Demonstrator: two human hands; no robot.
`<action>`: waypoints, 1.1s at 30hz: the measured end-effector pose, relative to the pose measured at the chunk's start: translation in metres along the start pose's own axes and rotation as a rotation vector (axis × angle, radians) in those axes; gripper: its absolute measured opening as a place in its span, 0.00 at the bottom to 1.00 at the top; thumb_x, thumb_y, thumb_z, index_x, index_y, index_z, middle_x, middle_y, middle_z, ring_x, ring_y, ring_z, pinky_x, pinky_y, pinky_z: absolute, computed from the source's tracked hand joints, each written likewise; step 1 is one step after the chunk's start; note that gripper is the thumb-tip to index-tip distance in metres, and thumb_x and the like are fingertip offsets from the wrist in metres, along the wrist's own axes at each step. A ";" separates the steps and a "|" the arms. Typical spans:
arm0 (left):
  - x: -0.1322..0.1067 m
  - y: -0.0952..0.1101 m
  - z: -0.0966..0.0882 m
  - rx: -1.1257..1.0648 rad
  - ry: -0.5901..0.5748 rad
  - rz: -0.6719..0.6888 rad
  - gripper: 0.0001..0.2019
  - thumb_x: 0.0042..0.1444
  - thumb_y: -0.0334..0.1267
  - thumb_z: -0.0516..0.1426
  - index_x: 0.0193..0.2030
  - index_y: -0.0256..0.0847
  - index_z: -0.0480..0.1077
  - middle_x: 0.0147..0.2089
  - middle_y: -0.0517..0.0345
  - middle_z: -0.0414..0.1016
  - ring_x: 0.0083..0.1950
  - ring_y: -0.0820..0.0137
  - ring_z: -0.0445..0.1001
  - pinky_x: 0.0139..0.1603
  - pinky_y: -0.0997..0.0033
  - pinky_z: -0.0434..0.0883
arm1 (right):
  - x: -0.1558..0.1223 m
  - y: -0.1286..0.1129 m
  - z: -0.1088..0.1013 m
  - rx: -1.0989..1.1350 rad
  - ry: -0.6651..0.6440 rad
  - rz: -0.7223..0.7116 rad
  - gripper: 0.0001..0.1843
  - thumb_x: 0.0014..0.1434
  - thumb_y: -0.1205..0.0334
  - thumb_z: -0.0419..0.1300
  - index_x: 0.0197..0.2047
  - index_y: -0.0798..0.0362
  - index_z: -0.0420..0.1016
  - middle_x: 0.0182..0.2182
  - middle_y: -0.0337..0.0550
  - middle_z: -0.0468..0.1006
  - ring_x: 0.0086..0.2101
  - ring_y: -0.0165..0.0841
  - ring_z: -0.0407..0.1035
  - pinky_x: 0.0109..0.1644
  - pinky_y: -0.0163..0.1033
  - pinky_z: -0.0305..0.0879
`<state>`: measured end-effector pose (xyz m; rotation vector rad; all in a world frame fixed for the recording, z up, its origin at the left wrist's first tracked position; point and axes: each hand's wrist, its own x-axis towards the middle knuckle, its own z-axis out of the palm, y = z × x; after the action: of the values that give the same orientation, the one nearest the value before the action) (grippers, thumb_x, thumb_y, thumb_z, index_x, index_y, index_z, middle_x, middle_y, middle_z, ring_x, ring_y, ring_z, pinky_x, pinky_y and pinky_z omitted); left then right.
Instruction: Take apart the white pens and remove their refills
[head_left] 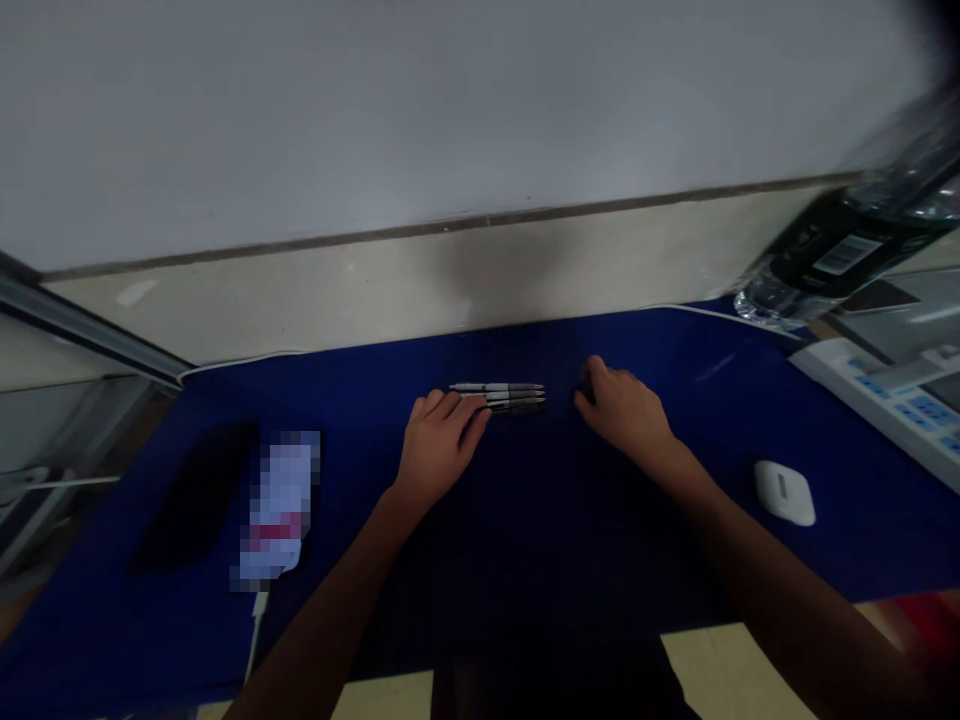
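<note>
Far left of the pens, you have a dark flat slab [195, 495] lying on the blue-covered desk [847, 540], and just right of it a packet [279, 505], too blurred to read, with a white cable [255, 640] running from beneath it. Your left hand [439, 450] comes next, its fingers [457, 410] close together and lying on the left end of the pens [504, 396]; you can't tell whether they grip them. The pens lie side by side in a tight row at the desk's far edge. Just right of them is your right hand [622, 410], apart from them, its fingers [596, 380] curled narrow around nothing visible. Further right sit a white earbud case [784, 492], a white keyed device [892, 410], and, at the far edge, a tilted plastic water bottle [847, 240] with a dark label.
</note>
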<state>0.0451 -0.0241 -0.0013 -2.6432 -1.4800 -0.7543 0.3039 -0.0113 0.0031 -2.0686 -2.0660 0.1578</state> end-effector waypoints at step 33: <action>-0.001 -0.003 0.001 0.009 0.013 -0.020 0.11 0.67 0.41 0.51 0.48 0.40 0.72 0.38 0.54 0.76 0.41 0.63 0.69 0.40 0.63 0.62 | -0.008 -0.023 -0.013 0.718 0.079 -0.386 0.09 0.59 0.66 0.58 0.42 0.52 0.77 0.38 0.44 0.78 0.37 0.34 0.72 0.31 0.34 0.64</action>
<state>0.0430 -0.0227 -0.0030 -2.6153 -1.5046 -0.7632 0.2845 -0.0201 0.0200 -1.2197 -1.9212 0.6310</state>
